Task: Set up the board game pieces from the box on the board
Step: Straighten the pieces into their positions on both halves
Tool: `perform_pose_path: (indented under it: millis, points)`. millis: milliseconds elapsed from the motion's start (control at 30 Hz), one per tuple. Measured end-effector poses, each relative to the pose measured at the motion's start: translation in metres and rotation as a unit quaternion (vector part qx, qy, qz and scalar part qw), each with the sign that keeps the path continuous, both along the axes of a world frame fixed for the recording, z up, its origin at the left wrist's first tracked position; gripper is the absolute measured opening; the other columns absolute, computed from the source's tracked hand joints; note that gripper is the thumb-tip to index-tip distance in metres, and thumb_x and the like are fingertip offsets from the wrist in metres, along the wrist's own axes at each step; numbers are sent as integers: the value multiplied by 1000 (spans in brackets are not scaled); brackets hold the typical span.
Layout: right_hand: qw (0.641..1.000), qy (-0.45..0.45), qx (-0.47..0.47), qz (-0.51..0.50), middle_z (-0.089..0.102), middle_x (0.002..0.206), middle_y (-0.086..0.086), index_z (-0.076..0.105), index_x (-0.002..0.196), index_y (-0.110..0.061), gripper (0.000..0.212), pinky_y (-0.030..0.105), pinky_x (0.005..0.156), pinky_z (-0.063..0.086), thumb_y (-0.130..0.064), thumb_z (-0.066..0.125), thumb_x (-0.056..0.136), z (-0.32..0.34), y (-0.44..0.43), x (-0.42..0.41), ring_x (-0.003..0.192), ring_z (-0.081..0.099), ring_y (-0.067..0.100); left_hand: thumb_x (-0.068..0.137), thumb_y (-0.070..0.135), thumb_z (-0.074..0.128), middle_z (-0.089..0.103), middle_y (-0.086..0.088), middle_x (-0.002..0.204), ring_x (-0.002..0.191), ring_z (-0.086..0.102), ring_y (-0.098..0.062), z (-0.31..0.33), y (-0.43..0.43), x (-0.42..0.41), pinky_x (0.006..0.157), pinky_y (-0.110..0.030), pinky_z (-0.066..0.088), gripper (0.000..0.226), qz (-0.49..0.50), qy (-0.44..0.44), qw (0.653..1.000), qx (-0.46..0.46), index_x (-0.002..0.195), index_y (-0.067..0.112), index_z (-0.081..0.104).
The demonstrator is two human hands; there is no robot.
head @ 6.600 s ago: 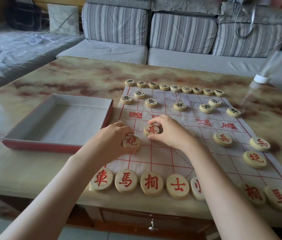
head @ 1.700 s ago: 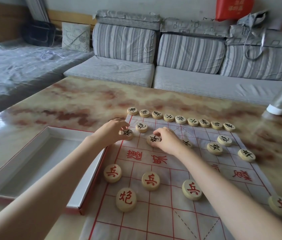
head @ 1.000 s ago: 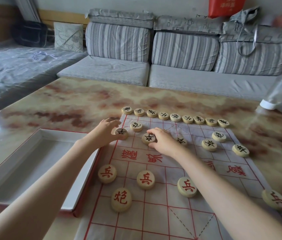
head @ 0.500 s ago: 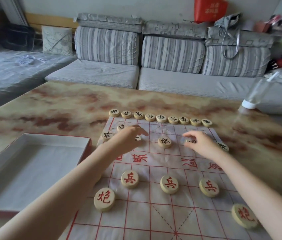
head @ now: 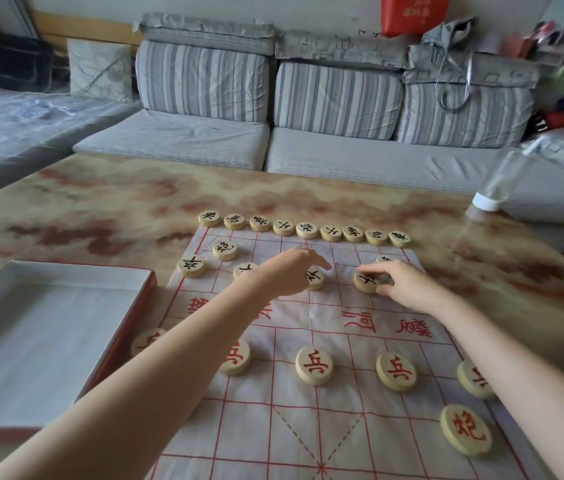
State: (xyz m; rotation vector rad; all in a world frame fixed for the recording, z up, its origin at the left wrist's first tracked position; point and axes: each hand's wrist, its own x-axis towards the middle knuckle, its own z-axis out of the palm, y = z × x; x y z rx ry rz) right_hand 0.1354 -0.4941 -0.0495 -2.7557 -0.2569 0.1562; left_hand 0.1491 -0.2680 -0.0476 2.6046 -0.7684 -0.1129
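Nearest, round pale wooden discs with red characters [head: 314, 365] stand in a row across the thin, creased white sheet board with a red grid [head: 273, 431]. The shallow red-edged cardboard box [head: 48, 341] lies at its left. Further in, the left hand [head: 287, 277] has its fingers stretched out over one black-lettered wooden disc [head: 315, 280], gripping nothing. The right hand [head: 408, 287] pinches a second black-lettered disc [head: 365, 284] by its rim between thumb and forefinger. These discs look light, stiff and smooth, and are best lifted by the rim, since sliding them could rumple the flimsy sheet. Furthest, a row of nine black-lettered discs [head: 306, 230] lines the board's far edge.
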Motion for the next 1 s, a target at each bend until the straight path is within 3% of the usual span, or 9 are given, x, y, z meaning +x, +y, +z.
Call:
perform_pose_path:
  millis: [200, 333, 500, 567, 667, 733, 867, 933, 1000]
  points:
    - [998, -61, -1, -35, 49, 100, -8, 63, 114, -20, 38, 21, 76, 29, -37, 69, 81, -4, 2, -4, 89, 46, 10, 85, 19, 63, 58, -3, 127, 115, 55, -19, -4, 2, 3, 94, -26, 41, 38, 18, -10, 1000, -13, 122, 18, 59]
    - [990, -102, 3, -97, 50, 95, -3, 64, 97, -13, 41, 30, 73, 39, -46, 72, 74, -13, 8, -4, 86, 51, 15, 83, 24, 65, 60, -7, 123, 110, 57, -23, -10, 0, 2, 90, -26, 42, 44, 40, -37, 998, -33, 124, 13, 56]
    - [978, -140, -14, -157, 60, 101, 6, 30, 58, -21, 56, 34, 68, 48, -61, 69, 67, -22, 18, -5, 89, 60, 26, 82, 26, 67, 60, -8, 121, 103, 60, -22, -15, 0, -2, 84, -25, 45, 49, 53, -51, 996, -58, 127, 12, 53]
    - [974, -150, -24, -168, 58, 91, 5, 20, 56, -23, 63, 28, 52, 36, -62, 68, 67, -21, 23, -8, 79, 56, 24, 82, 27, 67, 59, -8, 121, 101, 60, -22, -16, 1, -3, 83, -24, 45, 50, 53, -51, 995, -64, 128, 11, 53]
    - [969, -156, -46, -187, 49, 78, 3, 29, 60, -19, 59, 24, 44, 16, -64, 67, 68, -16, 26, -11, 67, 47, 20, 82, 28, 66, 59, -7, 122, 99, 61, -21, -15, 1, -4, 79, -20, 42, 51, 55, -50, 995, -69, 129, 11, 52]
    - [967, -157, -52, -192, 49, 75, 3, 38, 67, -16, 56, 24, 44, 14, -64, 67, 69, -15, 26, -11, 65, 46, 19, 82, 28, 66, 59, -6, 122, 97, 61, -20, -15, 1, -5, 78, -19, 42, 51, 56, -49, 995, -69, 129, 11, 51]
    - [973, -138, -19, -183, 44, 67, 0, 33, 57, -16, 60, 26, 45, 21, -65, 66, 68, -11, 24, -15, 59, 42, 18, 83, 29, 66, 59, -6, 123, 97, 62, -21, -15, 1, -5, 79, -23, 45, 51, 55, -45, 995, -69, 129, 12, 51]
    - [980, -116, -3, -159, 57, 88, 4, 58, 83, -9, 55, 28, 58, 34, -61, 69, 68, -7, 17, -16, 79, 55, 21, 83, 28, 66, 59, -6, 123, 98, 62, -21, -16, 2, -4, 80, -22, 45, 52, 54, -41, 995, -70, 130, 12, 50]
    - [987, -85, 2, -139, 53, 120, 2, 55, 121, -14, 64, 26, 74, 34, -50, 73, 71, -2, 12, -19, 107, 54, 19, 82, 27, 66, 58, -7, 124, 102, 61, -21, -17, 3, -4, 86, -26, 49, 53, 49, -35, 996, -73, 130, 12, 50]
